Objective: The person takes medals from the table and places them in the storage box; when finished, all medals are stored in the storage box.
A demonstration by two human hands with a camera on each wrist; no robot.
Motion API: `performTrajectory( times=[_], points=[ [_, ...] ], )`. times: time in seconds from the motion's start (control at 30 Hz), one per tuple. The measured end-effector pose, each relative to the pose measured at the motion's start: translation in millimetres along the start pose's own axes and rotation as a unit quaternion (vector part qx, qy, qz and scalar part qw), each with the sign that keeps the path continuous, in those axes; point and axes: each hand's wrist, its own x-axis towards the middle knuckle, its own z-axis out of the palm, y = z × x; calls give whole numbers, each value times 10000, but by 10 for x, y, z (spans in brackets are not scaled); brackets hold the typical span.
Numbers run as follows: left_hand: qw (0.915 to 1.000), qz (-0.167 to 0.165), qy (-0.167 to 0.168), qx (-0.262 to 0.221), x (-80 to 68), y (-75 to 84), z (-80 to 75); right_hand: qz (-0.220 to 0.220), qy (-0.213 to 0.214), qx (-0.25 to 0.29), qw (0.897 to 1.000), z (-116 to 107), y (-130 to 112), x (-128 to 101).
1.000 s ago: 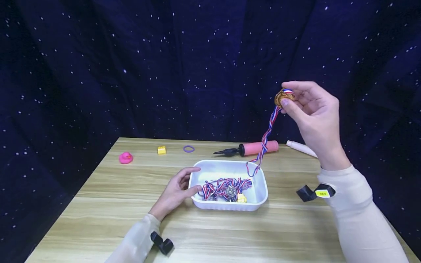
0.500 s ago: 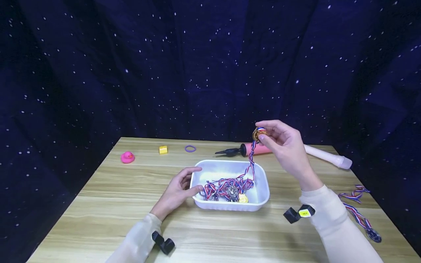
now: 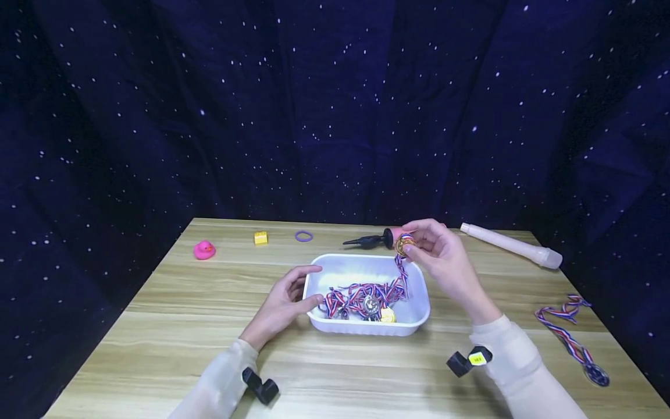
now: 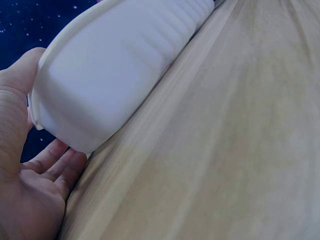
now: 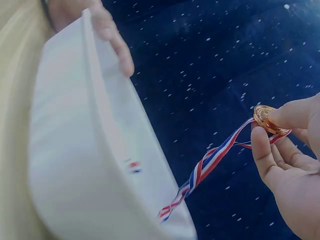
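Observation:
My right hand [image 3: 442, 265] pinches a gold medal [image 3: 403, 243] between thumb and fingers, just above the back right rim of a white plastic tub [image 3: 366, 330]. From the medal, a red, white and blue ribbon [image 5: 212, 159] hangs twisted down into the tub. A silver medal [image 3: 371, 305], another gold medal [image 3: 387, 315] and tangled striped ribbons [image 3: 356, 294] lie inside it. At the tub's left end my left hand [image 3: 282, 305] holds on, the thumb over the rim and the fingers about the outer wall, as the left wrist view shows.
Along the back of the wooden table [image 3: 183, 326] are a pink rubber duck [image 3: 204, 250], a yellow block [image 3: 260, 238], a purple ring [image 3: 303, 236], a pink-and-black hand pump [image 3: 374, 240] and a white stick [image 3: 513, 245]. A dark silver medal [image 3: 596, 374] with ribbon lies right.
My right hand has come down and left with the gold medal, from high on the right to the tub's rim. Its ribbon has sunk into the tub. The left hand keeps its hold.

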Motion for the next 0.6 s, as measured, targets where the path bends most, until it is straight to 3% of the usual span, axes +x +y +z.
performTrajectory(
  times=[0.27, 0.47, 0.6],
  points=[
    [10000, 16, 14, -8, -8, 11, 10, 565, -326, -182, 9977, 31, 230, -88],
    [10000, -49, 16, 24, -16, 17, 12, 754, -804, -503, 9926, 39, 326, -126],
    [10000, -28, 28, 31, 0, 10, 0, 865, -1026, -384, 9902, 67, 359, -125]
  ],
)
